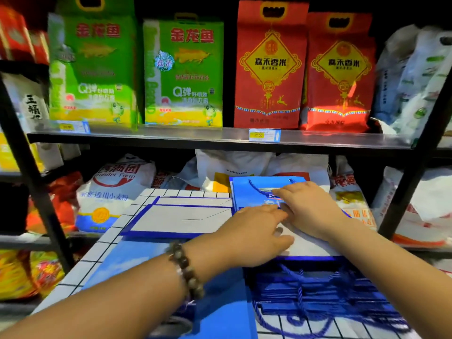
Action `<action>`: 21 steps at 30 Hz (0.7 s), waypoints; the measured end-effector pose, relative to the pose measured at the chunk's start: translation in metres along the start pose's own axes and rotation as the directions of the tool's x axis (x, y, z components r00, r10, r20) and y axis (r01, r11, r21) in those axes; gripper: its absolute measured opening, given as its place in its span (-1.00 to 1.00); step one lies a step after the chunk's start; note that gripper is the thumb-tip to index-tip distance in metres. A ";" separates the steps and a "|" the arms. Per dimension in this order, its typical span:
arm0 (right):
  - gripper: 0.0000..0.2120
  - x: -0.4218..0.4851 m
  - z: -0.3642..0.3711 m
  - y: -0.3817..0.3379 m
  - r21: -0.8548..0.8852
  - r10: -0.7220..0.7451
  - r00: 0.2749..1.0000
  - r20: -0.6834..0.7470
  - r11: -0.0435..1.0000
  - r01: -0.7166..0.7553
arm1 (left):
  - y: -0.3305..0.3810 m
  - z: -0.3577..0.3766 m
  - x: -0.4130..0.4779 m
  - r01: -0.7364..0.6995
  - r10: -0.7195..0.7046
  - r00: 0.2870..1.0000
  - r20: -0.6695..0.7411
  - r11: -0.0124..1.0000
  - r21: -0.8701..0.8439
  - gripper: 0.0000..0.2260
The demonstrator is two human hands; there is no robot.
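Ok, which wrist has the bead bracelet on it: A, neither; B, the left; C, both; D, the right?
B: the bracelet circles the wrist behind the left hand, while the wrist of the right hand is bare.

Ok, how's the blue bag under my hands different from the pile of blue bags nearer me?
The blue paper bag with a rope handle is single, with the right hand flat on it and the left hand at its near edge; the pile of blue paper bags is several stacked, untouched. The single bag shows white print; the pile shows tangled blue cords. Both lie on the white tiled table.
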State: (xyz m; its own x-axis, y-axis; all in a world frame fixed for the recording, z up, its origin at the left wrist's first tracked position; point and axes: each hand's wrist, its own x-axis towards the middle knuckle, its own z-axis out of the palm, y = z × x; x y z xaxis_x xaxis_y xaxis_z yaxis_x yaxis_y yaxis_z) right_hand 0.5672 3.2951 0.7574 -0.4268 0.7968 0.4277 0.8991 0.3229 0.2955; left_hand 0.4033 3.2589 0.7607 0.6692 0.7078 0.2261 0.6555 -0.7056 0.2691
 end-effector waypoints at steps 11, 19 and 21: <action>-0.62 -0.053 -0.054 -0.167 0.468 -0.285 0.928 0.238 0.871 0.148 | -0.057 -0.031 -0.165 0.206 -0.234 0.968 0.091 0.946 0.249 -0.31; -0.17 -0.062 -0.050 -0.198 0.544 -0.305 0.819 0.486 0.839 -0.010 | -0.069 -0.022 -0.206 0.432 -0.422 0.900 -0.108 0.897 0.096 -0.37; -0.15 -0.058 -0.043 -0.199 0.577 -0.299 0.820 0.488 0.816 -0.046 | -0.070 -0.024 -0.217 0.457 -0.434 0.882 -0.184 0.883 0.108 -0.59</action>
State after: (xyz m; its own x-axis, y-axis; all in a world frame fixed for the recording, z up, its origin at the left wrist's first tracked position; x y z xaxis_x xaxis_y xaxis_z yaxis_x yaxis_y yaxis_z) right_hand 0.4089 3.1622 0.7104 -0.5711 0.8062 -0.1549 0.8092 0.5210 -0.2715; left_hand 0.2033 3.1552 0.7156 0.2416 0.9363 0.2550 0.9223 -0.3033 0.2397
